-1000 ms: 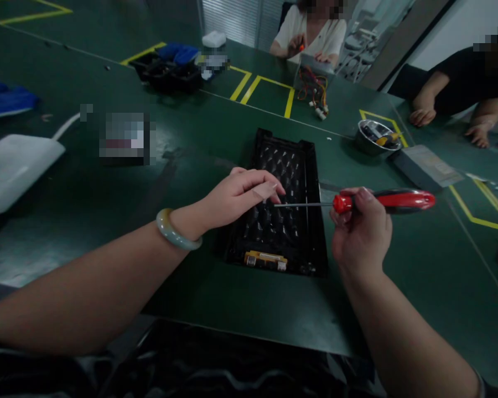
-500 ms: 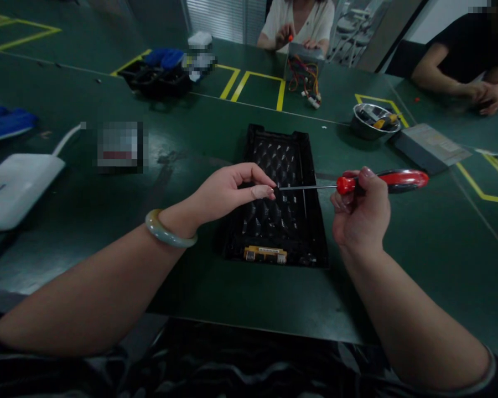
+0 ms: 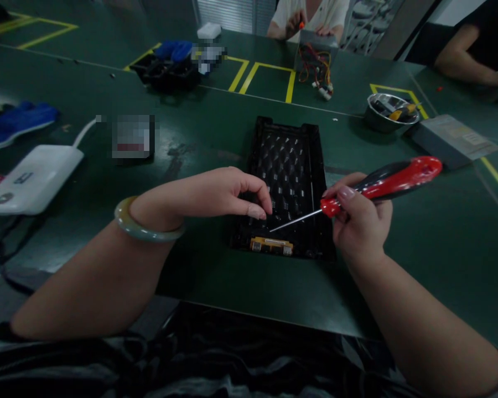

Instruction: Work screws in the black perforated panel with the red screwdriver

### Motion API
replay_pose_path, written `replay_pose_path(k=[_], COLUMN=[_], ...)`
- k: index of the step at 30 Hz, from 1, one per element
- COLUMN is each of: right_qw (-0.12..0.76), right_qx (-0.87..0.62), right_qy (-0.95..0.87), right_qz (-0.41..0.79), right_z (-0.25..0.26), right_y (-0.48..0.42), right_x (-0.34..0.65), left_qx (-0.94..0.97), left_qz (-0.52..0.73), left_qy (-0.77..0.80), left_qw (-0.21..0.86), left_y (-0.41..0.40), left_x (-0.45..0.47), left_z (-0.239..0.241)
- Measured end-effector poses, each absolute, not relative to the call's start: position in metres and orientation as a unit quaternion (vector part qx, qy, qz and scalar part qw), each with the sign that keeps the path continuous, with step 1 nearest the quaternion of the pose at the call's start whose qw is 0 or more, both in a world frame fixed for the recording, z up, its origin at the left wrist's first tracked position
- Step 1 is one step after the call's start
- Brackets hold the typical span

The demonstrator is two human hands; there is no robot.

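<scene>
A black plastic tray [image 3: 288,160] with a studded, diamond-patterned floor lies on the green bench. Near its close end sits a small gold-coloured circuit board [image 3: 271,246] with a connector. My right hand [image 3: 359,221] grips a red-and-black screwdriver [image 3: 384,185] by the handle, its thin steel shaft slanting down over the tray. The tip ends just below the fingertips of my left hand [image 3: 216,196]. That hand is curled above the tray, wearing a pale stone bangle [image 3: 143,229]. Whether its fingers pinch something small is hidden.
A steel bowl of tools [image 3: 392,113] and a grey box [image 3: 452,141] lie to the right. A white device [image 3: 33,179] with a cable and blue gloves [image 3: 19,121] are left. Across the bench, a co-worker's hands [image 3: 299,25] work beside a wired unit [image 3: 315,69].
The screwdriver has tilted, its tip lower and handle higher. My left hand has shifted towards the near end of the tray, and its fingers curl further down.
</scene>
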State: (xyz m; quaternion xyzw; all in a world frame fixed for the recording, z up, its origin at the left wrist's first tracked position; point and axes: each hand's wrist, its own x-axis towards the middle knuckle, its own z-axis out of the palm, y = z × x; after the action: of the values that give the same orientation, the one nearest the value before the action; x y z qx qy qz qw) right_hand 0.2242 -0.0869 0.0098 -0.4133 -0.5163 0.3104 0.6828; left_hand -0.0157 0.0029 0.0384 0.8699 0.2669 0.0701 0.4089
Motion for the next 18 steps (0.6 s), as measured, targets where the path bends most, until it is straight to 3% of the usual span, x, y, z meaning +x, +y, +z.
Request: replay_pose_path(k=[5,13,18], right_qw=[0.635,0.619,0.620], right_qx=[-0.382,-0.391,-0.376], right_qy=[-0.577,-0.576,-0.579], right_qz=[0.343,0.363,0.373], right_z=[0.008,0.008,0.009], right_y=[-0.092,-0.091,-0.091], right_x=[0.223,0.224,0.224], left_qx=[0.901,0.917,0.919], left_qz=[0.063,-0.053,-0.059], left_qy=[0.258,0.280,0.305], left_qw=[0.344,0.280,0.242], left_y=[0.001,-0.016,-0.021], left_x=[-0.016,-0.014,-0.011], left_z=[0.036,0.047,0.041])
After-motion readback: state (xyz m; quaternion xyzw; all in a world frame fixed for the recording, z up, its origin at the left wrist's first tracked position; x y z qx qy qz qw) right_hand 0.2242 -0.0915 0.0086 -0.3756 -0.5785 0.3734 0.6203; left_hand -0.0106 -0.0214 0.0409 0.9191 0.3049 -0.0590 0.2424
